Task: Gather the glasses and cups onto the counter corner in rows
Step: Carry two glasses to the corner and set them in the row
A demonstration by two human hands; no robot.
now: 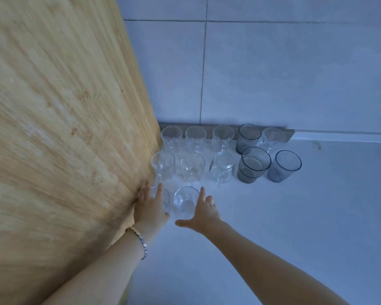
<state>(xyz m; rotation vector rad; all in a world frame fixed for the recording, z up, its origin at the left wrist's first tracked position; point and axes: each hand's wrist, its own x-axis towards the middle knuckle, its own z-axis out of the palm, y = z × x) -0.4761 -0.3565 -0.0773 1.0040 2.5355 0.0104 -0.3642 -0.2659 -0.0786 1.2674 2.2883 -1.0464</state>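
Clear glasses and grey tumblers stand in rows in the white counter's (284, 227) corner. The back row (195, 137) runs along the wall with clear glasses and one grey tumbler (248, 138). In the middle row are two clear glasses, a handled clear mug (222, 168) and two grey tumblers (252, 165). Two clear glasses form the front row. My left hand (151, 205) wraps the left one (165, 198), pressed against the wooden panel. My right hand (204, 211) lies spread beside the right glass (185, 201), fingers along its right side and thumb out in front.
A tall wooden panel (53, 128) walls off the left side, right beside the glasses. A tiled wall (284, 62) closes the back. The white counter stretches out to the right and toward me. A metal bracelet (141, 241) is on my left wrist.
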